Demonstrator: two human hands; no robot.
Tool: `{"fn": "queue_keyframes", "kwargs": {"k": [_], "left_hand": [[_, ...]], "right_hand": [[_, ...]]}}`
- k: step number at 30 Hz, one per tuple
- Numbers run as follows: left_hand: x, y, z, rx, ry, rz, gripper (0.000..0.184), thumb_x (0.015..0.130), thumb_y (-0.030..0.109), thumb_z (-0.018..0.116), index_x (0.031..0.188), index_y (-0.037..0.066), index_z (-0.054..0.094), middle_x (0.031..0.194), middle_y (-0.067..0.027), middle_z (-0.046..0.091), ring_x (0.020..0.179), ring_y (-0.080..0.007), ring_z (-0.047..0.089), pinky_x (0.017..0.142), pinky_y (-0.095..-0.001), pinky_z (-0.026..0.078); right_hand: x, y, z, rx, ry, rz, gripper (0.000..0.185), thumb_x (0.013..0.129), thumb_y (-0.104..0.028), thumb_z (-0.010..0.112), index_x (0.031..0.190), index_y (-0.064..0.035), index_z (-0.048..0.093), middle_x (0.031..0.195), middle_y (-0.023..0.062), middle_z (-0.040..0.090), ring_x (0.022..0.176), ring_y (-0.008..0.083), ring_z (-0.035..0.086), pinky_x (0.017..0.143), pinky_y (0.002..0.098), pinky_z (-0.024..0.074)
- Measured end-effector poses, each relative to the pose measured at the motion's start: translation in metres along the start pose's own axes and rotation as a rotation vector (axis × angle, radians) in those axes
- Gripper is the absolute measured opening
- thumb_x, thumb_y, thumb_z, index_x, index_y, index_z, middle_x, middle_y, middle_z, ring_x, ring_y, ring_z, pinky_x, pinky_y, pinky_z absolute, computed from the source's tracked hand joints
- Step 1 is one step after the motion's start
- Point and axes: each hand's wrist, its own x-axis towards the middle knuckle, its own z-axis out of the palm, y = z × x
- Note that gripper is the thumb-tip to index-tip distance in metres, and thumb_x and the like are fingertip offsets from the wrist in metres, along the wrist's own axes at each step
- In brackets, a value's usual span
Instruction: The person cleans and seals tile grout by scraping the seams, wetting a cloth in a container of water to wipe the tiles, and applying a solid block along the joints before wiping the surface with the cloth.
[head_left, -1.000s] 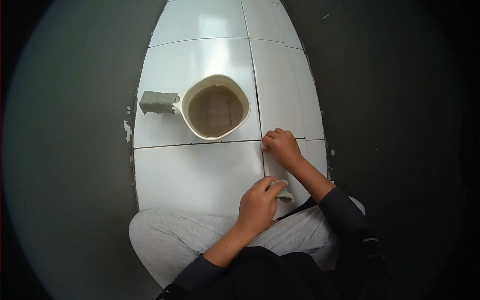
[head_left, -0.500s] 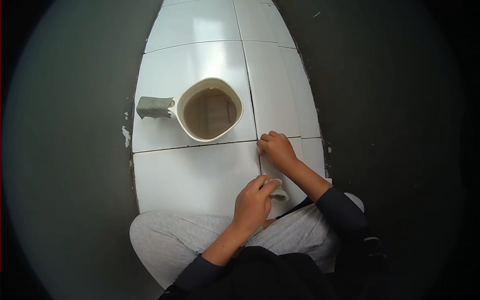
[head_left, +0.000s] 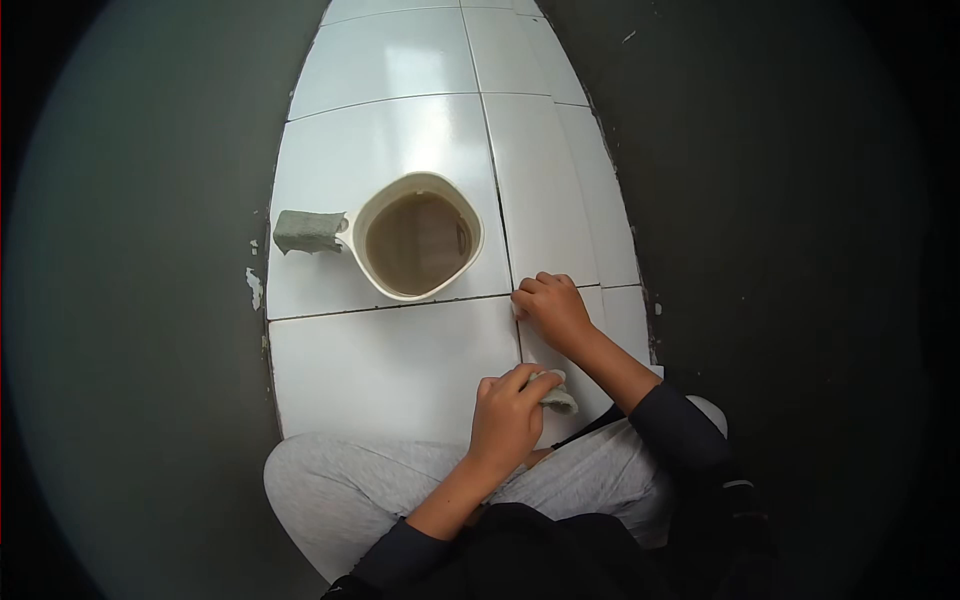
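Note:
My left hand [head_left: 507, 415] is closed around a folded grey-green cloth [head_left: 560, 397], low over the tiles in front of my lap. Just ahead and to the right, my right hand [head_left: 555, 315] has its fingers curled down at the dark joint between the white tiles [head_left: 390, 370]. A small pale bit shows at its fingertips, too hidden to name. Beyond both hands, to the left, stands a white dipper [head_left: 478, 255] holding cloudy brownish water [head_left: 415, 245]. Over its handle, which points left, lies another grey-green cloth [head_left: 308, 231].
The tiled surface is a raised strip that narrows away from me. Dark grey floor or wall [head_left: 150, 300] lies along both sides, with white flaked patches [head_left: 254, 288] near the left edge. My crossed legs [head_left: 350, 490] take up the near end.
The whole view has shifted slightly, so the dipper and tiles sit lower in the picture. Both hands keep nearly the same places and the same grips.

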Motion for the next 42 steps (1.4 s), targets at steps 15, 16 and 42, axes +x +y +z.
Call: {"fn": "queue_keyframes", "kwargs": {"k": [15,16,42], "left_hand": [[0.004,-0.01,0.006,-0.164,-0.027,0.016,0.033,0.071,-0.008,0.049,0.099,0.004,0.063,0.101,-0.0131,0.058,0.091,-0.0343,0.059,0.078,-0.0401,0.049],[0.005,-0.01,0.005,-0.185,-0.024,0.004,0.033,0.071,-0.008,0.047,0.098,0.003,0.062,0.103,-0.0141,0.057,0.091,-0.0343,0.059,0.078,-0.0398,0.049],[0.014,-0.049,0.056,0.784,-0.238,-0.213,0.07,0.087,0.032,0.056,0.141,-0.005,0.031,0.152,-0.0225,0.019,0.142,-0.0345,0.015,0.113,-0.0485,0.018]], "right_hand": [[0.008,-0.003,-0.008,0.091,-0.056,0.115,0.017,0.068,-0.016,0.072,0.083,-0.0118,0.065,0.084,0.0004,0.063,0.084,0.0213,0.059,0.071,0.039,0.047],[0.006,-0.003,-0.013,0.098,-0.15,0.133,0.016,0.069,-0.015,0.072,0.083,-0.0118,0.065,0.083,0.0007,0.063,0.084,0.0211,0.06,0.07,0.0376,0.0473],[-0.01,0.037,-0.144,0.644,0.526,0.455,0.027,0.07,-0.015,0.079,0.087,0.0001,0.064,0.08,0.0089,0.065,0.073,0.019,0.063,0.068,0.0306,0.0488]]}}
